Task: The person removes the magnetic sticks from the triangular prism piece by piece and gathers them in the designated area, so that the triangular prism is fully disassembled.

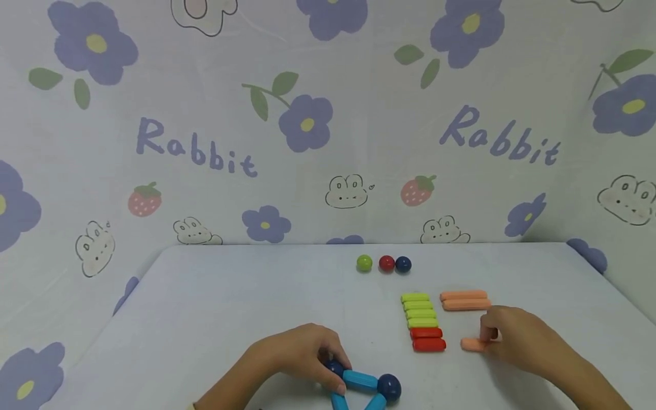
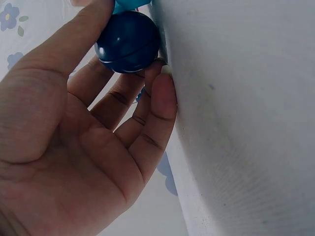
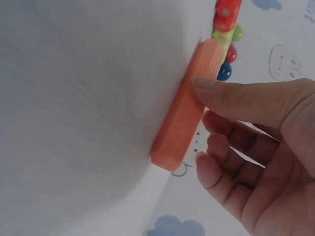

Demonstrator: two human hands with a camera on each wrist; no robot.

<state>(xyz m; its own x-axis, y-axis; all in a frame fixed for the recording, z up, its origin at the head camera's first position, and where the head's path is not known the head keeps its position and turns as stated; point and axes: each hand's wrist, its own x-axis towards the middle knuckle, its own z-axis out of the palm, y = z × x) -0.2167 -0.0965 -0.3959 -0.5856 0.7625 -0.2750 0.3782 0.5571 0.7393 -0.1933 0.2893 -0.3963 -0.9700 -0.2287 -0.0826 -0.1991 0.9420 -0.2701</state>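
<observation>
My left hand point(image 1: 302, 356) grips a dark blue ball point(image 2: 129, 42) at one corner of a shape built from light blue rods point(image 1: 360, 380). In the head view, a second dark blue ball point(image 1: 389, 388) joins two of the rods; the lower part of the shape runs out of the frame. On the right, my right hand point(image 1: 517, 339) holds an orange rod point(image 3: 184, 113) lying on the table, its thumb laid on the rod's side. Part of the index finger is hidden behind the rod in the right wrist view.
Two orange rods point(image 1: 465, 300) lie behind the right hand. Between the hands, several yellow-green rods point(image 1: 420, 314) and two red rods point(image 1: 429, 345) form a column. A green ball point(image 1: 364, 263), a red ball point(image 1: 386, 263) and a dark blue ball point(image 1: 403, 265) sit near the table's back edge.
</observation>
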